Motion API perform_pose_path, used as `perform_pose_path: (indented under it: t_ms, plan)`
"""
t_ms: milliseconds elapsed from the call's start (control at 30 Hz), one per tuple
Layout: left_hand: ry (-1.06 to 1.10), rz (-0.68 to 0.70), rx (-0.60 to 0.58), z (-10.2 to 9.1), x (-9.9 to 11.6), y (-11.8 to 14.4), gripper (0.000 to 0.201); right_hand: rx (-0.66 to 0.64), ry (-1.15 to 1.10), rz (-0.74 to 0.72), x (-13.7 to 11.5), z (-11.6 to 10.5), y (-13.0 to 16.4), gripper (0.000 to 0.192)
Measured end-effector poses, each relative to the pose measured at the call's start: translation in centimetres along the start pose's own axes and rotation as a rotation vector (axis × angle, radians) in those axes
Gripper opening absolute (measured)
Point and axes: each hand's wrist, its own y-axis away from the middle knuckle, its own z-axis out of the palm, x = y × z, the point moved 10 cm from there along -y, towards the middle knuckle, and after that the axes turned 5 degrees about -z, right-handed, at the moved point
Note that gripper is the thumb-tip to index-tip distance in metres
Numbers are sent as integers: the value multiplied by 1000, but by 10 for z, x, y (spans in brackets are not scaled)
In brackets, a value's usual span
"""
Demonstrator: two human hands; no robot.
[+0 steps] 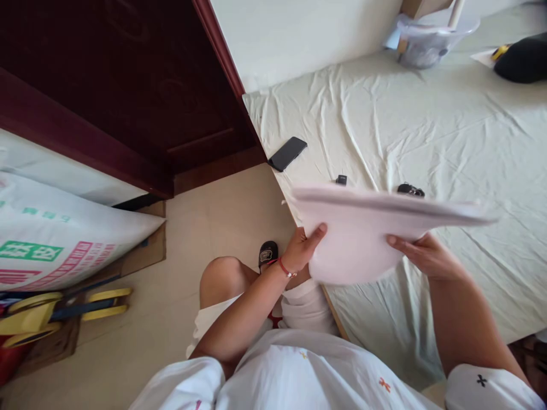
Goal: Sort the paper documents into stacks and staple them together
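Both hands hold a wide, pale pinkish-white sheet (354, 245) above the edge of the cloth-covered bed. Motion blurs it, and I cannot tell whether it is paper or fabric. A darker band runs along its far edge, and its near edge curves down. My left hand (302, 250) grips the left side, thumb on top and fingers hidden beneath. On the right part, my right hand (425, 255) pinches it the same way. Just beyond the sheet lie a small black object (341, 180) and a dark, shiny bundle (411, 190), partly covered by it.
A black phone (288, 154) lies at the bed's left corner. Farther back on the pale bed cover (461, 131) stand a clear plastic tub (427, 42) and a black rounded item (523, 60). To the left are a dark red door (128, 85), a printed white sack (64, 233) and yellow-blue items (64, 310).
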Motion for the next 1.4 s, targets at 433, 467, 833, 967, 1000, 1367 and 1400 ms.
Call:
perform_pose_path:
  t_ms: [433, 467, 833, 967, 1000, 1367, 1400]
  plan:
    - [386, -206, -99, 3, -33, 9, 71, -91, -286, 473, 80, 30, 64, 37]
    - [412, -198, -126, 4, -28, 7, 74, -96, -319, 515, 86, 35, 69, 38]
    - [445, -124, -176, 10, -19, -4, 52, -102, -349, 475, 97, 48, 74, 39]
    - [392, -116, -161, 5, -27, 0, 57, -96, -358, 498, 102, 44, 79, 36]
    - [385, -120, -168, 5, -28, 0, 60, -104, -363, 503, 103, 44, 81, 36]
    - [334, -313, -85, 9, -58, -8, 52, 115, -296, 474, 105, 22, 75, 40]
    - [353, -321, -69, 7, -59, -8, 53, 108, -304, 465, 105, 21, 74, 42]
